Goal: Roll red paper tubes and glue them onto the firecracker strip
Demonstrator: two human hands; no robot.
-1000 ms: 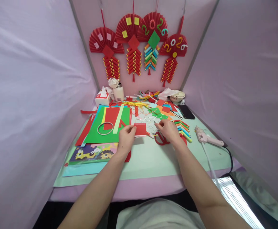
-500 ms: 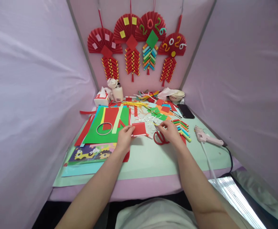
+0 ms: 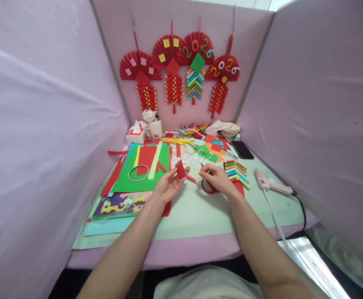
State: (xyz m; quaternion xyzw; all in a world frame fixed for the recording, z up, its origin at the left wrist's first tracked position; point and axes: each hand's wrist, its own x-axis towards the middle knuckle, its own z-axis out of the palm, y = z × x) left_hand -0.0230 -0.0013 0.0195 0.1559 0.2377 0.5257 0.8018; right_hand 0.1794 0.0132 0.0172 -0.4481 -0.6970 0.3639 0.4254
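My left hand (image 3: 169, 185) holds a small red paper piece (image 3: 180, 170) between thumb and fingers, tilted above the table. Close to its right, my right hand (image 3: 214, 176) is closed in a pinch; what is between its fingertips is too small to make out. Red-handled scissors (image 3: 206, 187) lie partly under my right hand. A red paper roll (image 3: 193, 179) rests between the hands. Right of my right hand lies a row of coloured paper rolls (image 3: 235, 171).
Stacked coloured paper (image 3: 119, 185) with a ring (image 3: 130, 173) lies left. A glue gun (image 3: 271, 182) with a cord and a phone (image 3: 242, 150) lie right. A tissue box (image 3: 135, 135), jar (image 3: 156, 127) and bowl (image 3: 230, 130) stand at the back. Red fan ornaments (image 3: 167, 52) hang behind.
My left hand has lifted and turned the red paper from flat to tilted, its palm now turned up. My right hand has shifted slightly left. The camera view has tilted up.
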